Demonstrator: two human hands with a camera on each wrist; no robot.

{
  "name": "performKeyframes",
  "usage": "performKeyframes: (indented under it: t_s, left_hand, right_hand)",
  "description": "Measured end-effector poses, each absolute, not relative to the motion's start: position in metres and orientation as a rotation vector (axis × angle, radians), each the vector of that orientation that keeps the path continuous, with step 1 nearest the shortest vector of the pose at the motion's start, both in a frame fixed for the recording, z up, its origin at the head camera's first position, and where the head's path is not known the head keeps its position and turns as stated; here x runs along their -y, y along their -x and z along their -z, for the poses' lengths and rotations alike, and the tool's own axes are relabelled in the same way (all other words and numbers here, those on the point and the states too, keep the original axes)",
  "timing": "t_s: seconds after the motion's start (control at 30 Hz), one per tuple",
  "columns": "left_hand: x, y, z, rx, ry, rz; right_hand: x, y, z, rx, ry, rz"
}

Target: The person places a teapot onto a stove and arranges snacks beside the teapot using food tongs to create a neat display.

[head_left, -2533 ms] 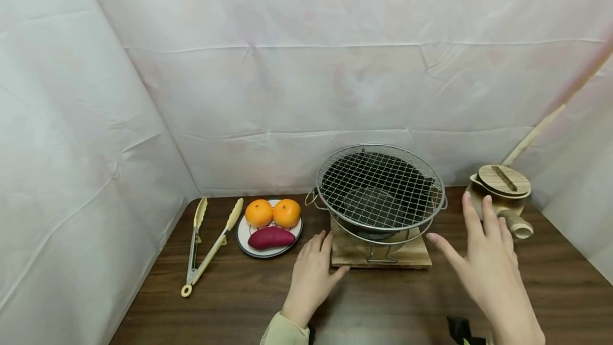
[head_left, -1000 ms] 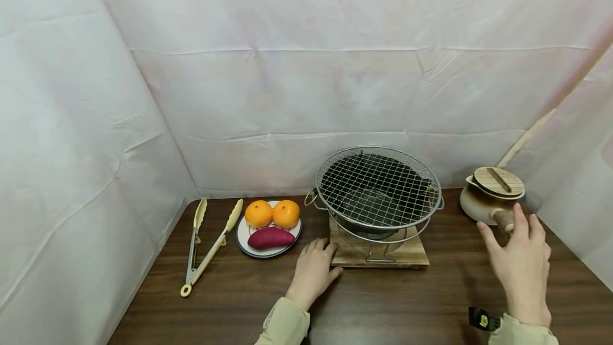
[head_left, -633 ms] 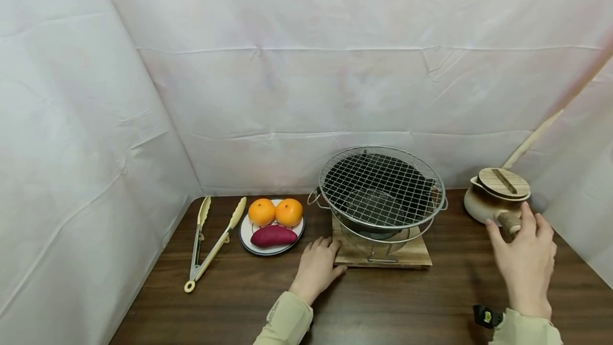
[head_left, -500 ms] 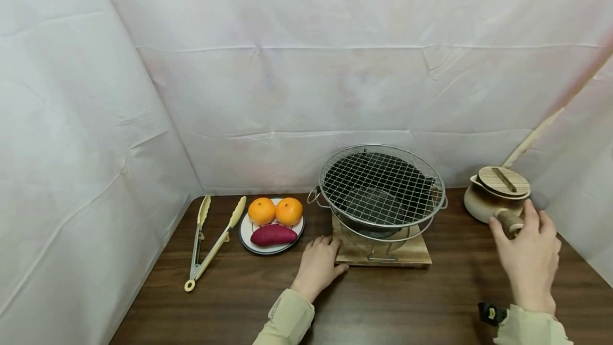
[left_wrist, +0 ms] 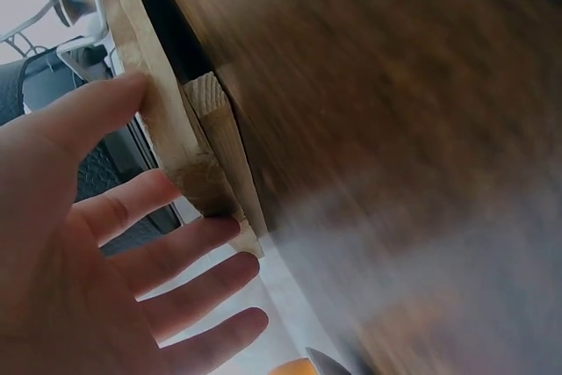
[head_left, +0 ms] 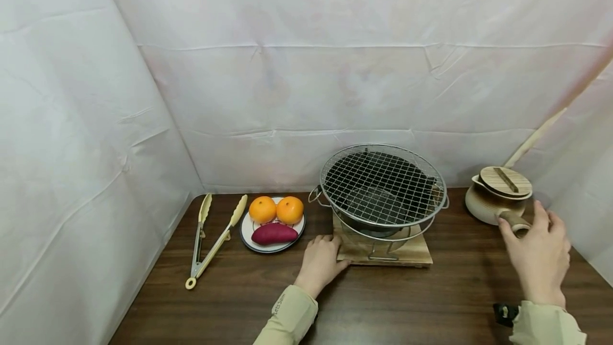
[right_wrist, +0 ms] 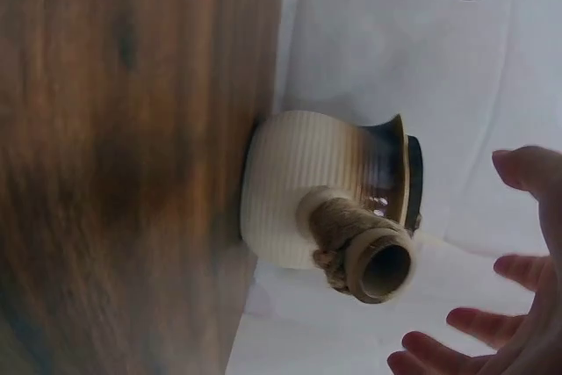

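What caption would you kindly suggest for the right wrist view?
Right hand near a pot with a rope-wrapped handle.

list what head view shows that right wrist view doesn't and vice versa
Only the head view: tongs, plate, two oranges, purple sweet potato, wooden board, left hand.

Only the right wrist view: a knot on the handle, the inner side of the right hand.

Both: pot, handle, right hand, table, cloth and grill, the last only partly in the wrist view.
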State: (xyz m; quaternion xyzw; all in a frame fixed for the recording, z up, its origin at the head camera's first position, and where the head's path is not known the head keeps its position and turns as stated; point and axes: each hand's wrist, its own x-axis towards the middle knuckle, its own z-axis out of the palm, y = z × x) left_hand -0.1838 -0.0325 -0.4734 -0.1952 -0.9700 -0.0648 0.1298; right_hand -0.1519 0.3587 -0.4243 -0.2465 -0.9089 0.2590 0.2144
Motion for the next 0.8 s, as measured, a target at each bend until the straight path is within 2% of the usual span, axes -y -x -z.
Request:
performKeyframes:
  t_s: [0.8]
  left_hand:
    - [0.028,0.178,0.47,2.846,0.524,0.249]
  right_hand:
    - [-0.385,0.175,0.442,2.704,0.684,-0.693]
